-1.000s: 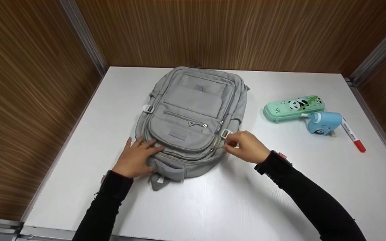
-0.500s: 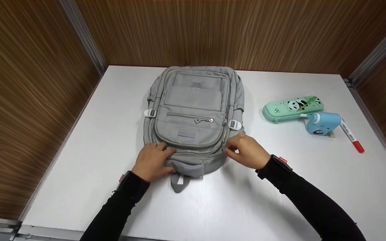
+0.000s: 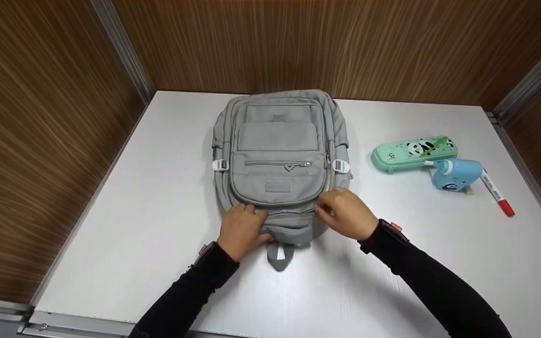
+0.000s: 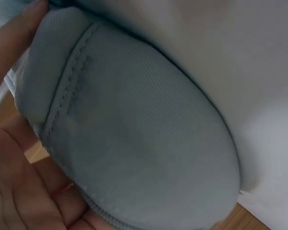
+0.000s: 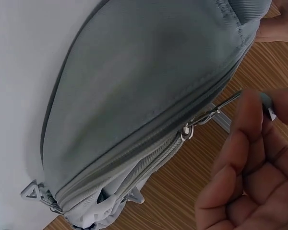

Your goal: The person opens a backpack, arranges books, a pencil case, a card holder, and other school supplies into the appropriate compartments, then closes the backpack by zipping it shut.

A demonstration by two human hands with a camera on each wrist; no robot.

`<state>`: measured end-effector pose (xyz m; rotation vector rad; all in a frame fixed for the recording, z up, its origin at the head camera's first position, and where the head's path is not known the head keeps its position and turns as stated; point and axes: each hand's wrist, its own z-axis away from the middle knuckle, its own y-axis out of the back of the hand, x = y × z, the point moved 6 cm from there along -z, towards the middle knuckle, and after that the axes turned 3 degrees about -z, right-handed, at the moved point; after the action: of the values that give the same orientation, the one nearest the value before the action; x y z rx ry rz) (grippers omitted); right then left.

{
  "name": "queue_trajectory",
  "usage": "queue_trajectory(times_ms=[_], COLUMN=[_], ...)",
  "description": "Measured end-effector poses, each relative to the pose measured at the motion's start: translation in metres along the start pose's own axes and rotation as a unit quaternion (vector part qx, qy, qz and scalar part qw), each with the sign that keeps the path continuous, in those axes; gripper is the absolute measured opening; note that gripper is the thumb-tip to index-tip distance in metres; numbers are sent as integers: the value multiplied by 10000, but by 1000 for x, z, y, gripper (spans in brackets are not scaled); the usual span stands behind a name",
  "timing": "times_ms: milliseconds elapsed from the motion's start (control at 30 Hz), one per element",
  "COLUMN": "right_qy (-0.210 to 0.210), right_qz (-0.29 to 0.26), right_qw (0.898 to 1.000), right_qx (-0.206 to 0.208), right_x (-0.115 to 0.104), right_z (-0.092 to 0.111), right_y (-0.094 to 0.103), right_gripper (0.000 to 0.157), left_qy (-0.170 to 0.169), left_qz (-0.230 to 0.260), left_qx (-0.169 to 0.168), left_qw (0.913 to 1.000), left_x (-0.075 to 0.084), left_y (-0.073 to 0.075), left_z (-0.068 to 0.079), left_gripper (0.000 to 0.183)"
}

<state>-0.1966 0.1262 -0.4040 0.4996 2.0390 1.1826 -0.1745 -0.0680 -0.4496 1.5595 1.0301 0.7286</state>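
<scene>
Two hands are touching a grey backpack [image 3: 277, 136], which is lying front side up on the white tabletop [image 3: 148, 202]. The left hand [image 3: 242, 230], at the bag's seven o'clock, is gripping its bottom edge. The right hand [image 3: 348, 213] is working at five o'clock; only its wrist view is showing that it is pinching a zipper pull [image 5: 212, 114]. The left wrist view is revealing finely ribbed, stitched cloth between thumb and fingers. At three o'clock, a smooth, round-ended mint pencil case [image 3: 397, 157] is bearing a panda picture; a blue container [image 3: 460, 174] is resting near it, beside a red-capped marker [image 3: 491, 185]. A patch [image 3: 277, 187] is marking the bag's front, its lettering too small to read.
</scene>
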Motion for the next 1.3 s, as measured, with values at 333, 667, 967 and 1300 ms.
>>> queue_trajectory(times_ms=[333,667,967,1300], right_qy=[-15,-119,-678,-926], right_qz=[-17,-433,-982,-879], right_qw=[10000,9990,9923,9913], right_qx=[49,-78,331,331], right_x=[2,0,20,32], right_z=[10,6,15,23], right_y=[4,-15,8,24], right_gripper=[14,9,9,7], left_qy=[258,329,-927,-1371], left_qz=[-410,-501,934,1862], left_qx=[32,99,-845,-568], left_qw=[9988,9982,9877,9712], left_x=[46,85,31,-20], left_y=[-2,-2,12,3], left_z=[-16,-36,-24,-17], left_gripper=[57,54,61,34])
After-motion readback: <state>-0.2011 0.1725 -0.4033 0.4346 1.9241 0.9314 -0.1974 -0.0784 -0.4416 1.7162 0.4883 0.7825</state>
